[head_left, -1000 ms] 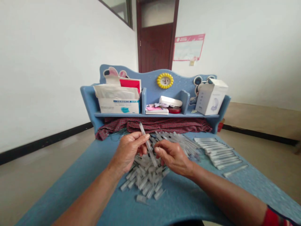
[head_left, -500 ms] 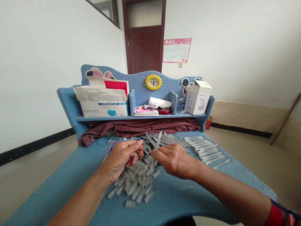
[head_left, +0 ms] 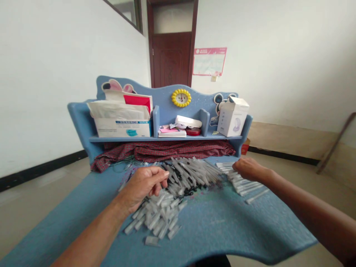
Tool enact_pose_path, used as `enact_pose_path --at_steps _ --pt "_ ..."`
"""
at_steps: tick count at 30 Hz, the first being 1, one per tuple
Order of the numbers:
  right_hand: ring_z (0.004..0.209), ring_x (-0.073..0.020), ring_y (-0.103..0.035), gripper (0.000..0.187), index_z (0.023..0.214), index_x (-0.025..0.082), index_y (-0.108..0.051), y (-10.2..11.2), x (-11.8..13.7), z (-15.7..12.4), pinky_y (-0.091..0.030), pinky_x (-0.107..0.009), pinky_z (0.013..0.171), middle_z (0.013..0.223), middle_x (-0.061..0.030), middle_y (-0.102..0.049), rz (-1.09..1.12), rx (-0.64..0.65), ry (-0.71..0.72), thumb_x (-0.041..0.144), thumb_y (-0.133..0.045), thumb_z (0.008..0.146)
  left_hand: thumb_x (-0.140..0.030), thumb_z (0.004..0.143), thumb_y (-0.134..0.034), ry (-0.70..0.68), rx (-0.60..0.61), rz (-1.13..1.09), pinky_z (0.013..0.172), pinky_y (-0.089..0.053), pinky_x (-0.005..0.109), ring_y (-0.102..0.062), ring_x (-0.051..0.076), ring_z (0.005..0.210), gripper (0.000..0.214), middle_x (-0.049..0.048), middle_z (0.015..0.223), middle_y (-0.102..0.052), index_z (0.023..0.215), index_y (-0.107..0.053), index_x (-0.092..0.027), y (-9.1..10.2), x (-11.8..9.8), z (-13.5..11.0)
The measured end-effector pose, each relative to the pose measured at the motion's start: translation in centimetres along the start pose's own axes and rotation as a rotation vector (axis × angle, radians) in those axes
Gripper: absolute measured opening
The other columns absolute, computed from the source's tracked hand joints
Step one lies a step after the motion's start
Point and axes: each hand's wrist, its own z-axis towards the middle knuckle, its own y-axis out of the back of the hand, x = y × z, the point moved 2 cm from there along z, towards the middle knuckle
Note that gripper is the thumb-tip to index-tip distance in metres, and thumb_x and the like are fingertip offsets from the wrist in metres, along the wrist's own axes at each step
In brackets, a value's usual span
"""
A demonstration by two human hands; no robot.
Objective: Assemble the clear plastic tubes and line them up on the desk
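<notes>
My left hand [head_left: 151,181] is closed, thumb pressed on curled fingers, just above a pile of short clear plastic caps [head_left: 158,215]. Whatever it may hold is hidden. Behind the caps lies a heap of longer translucent tubes [head_left: 189,170] with some black parts among them. Off to the right, my right hand [head_left: 249,168] has its fingers curled together over the far end of a row of clear slender tubes [head_left: 246,187]. Its fingertips are partly hidden, so I cannot make out what is in them. One loose cap [head_left: 152,241] lies nearest the table's front edge.
The blue table [head_left: 222,230] has a curved front edge. At its back stands a blue shelf [head_left: 125,139] with a mask box [head_left: 122,128], a white box [head_left: 233,116] and a yellow flower-shaped clock [head_left: 181,98]. Checked cloth [head_left: 167,150] is bunched below the shelf.
My right hand has moved right, from above the heap to the row of tubes. The clear tube upright in it earlier no longer shows distinctly. My left hand has barely moved.
</notes>
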Motion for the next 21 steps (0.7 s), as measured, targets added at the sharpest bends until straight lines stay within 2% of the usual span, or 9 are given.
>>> enact_pose_path --at_steps 11,17,21 --pt "0.089 -0.0252 -0.066 0.031 0.095 0.008 -0.066 -1.4 0.2 0.9 -0.049 -0.03 0.07 0.091 -0.0198 -0.068 -0.03 0.023 0.033 -0.001 -0.041 0.078 -0.044 0.069 -0.063 0.011 -0.015 0.013 0.037 -0.023 0.017 -0.037 0.006 0.034 0.032 -0.0007 0.039 -0.05 0.057 -0.059 -0.014 0.1 0.0 0.2" --pt "0.089 -0.0275 -0.065 0.033 0.096 0.007 -0.066 -1.9 0.1 1.0 -0.048 -0.034 0.07 0.092 -0.0204 -0.068 -0.046 0.016 0.036 -0.002 -0.039 0.078 -0.043 0.071 -0.06 -0.014 -0.009 0.004 0.038 -0.025 0.017 -0.038 0.007 0.034 0.032 -0.0005 0.038 -0.049 0.057 -0.059 -0.014 0.2 -0.2 0.2" --pt "0.088 -0.0264 -0.066 0.033 0.092 0.009 -0.066 -1.8 0.3 1.0 -0.047 -0.032 0.068 0.09 -0.019 -0.068 -0.041 0.009 0.037 -0.002 -0.039 0.077 -0.042 0.072 -0.059 -0.021 -0.013 0.019 0.038 -0.025 0.017 -0.038 0.006 0.034 0.032 -0.0014 0.037 -0.049 0.058 -0.059 -0.014 0.6 -0.1 0.2"
